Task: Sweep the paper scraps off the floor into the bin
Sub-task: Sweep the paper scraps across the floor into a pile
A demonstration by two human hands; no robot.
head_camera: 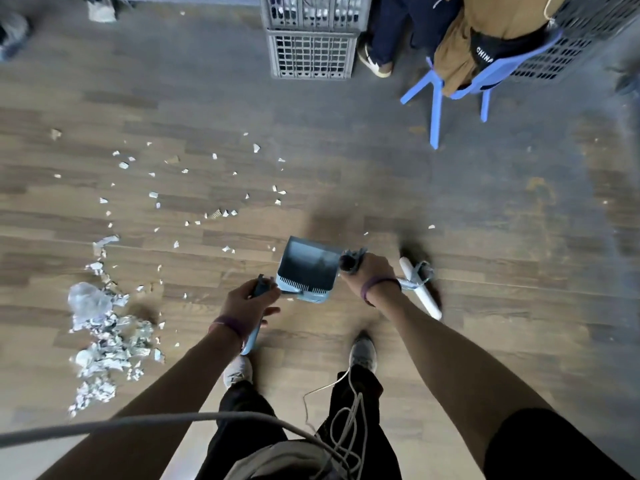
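Scraps (110, 341) left of both hands (247, 301) (369, 271)

White letters "CHINA" stand on the black garment (502, 46) over the blue chair (435, 109).

Both bare forearms reach from the lower corners toward the frame's centre. The left hand (247, 304), just left of centre, curls its fingers round a dark plastic handle top (261, 289), thumb stretched rightward. The right hand (369, 271), slightly higher and right of centre, wraps a dark round pole end (350, 264). A purple band (227, 325) circles each wrist.
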